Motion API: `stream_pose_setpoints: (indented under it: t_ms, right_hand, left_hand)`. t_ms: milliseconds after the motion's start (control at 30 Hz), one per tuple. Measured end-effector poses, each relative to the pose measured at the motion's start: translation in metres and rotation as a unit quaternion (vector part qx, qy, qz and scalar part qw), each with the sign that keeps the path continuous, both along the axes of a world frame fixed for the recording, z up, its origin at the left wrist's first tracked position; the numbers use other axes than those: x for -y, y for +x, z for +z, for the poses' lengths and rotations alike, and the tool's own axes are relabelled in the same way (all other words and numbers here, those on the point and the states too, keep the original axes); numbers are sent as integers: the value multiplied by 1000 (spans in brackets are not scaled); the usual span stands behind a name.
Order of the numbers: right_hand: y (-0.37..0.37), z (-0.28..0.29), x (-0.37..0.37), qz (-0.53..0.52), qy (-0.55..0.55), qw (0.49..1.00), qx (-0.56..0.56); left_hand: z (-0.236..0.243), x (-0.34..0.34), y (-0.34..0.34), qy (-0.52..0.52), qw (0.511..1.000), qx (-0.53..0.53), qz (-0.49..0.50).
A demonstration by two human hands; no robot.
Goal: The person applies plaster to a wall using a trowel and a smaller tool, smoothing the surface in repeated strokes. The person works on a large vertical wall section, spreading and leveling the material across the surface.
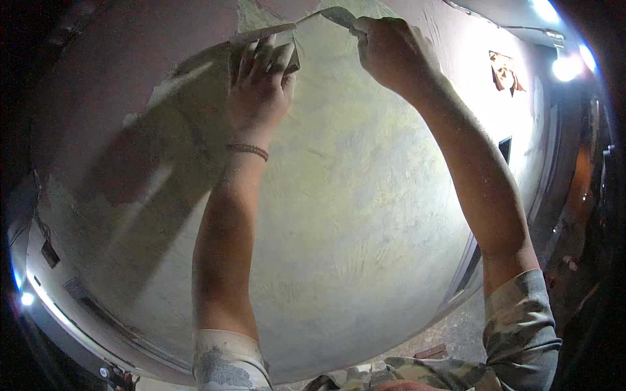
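Both my arms reach up along a wall (352, 195) with patchy pale green-grey plaster. My right hand (398, 55) is closed around the handle of a putty knife (338, 16), its thin blade pointing left near the top edge of the view. To its left, my left hand (261, 91) grips a flat, wide plate (292, 60), with the fingers over its face; the plate's exact kind is partly hidden. The knife's blade tip comes close to the plate's upper corner; whether they touch I cannot tell. A beaded bracelet (249, 151) circles my left wrist.
Mauve paint (111, 85) with ragged edges covers the wall's upper left. A broken opening (504, 72) shows at the right, near a bright lamp (566, 68) and a cable. At the lower left are a dark wall box (49, 254) and another lamp (27, 298).
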State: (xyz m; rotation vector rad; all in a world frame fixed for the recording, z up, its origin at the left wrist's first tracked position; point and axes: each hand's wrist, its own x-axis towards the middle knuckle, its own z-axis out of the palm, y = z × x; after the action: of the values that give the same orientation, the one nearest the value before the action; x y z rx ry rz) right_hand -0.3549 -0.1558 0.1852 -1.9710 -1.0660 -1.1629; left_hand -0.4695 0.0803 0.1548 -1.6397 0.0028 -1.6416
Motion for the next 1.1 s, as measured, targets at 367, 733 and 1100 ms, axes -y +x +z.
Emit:
stream_pose_setpoints:
  t_ms: [367, 733, 1100]
  right_hand:
    - [22, 16, -14, 90, 89, 985, 121]
    - [36, 36, -13, 22, 42, 996, 79]
    - [34, 43, -15, 46, 95, 988, 115]
  left_hand:
    - [3, 6, -7, -46, 999, -10, 15]
    - [13, 4, 9, -27, 999, 3, 24]
    - [17, 6, 9, -35, 999, -8, 26]
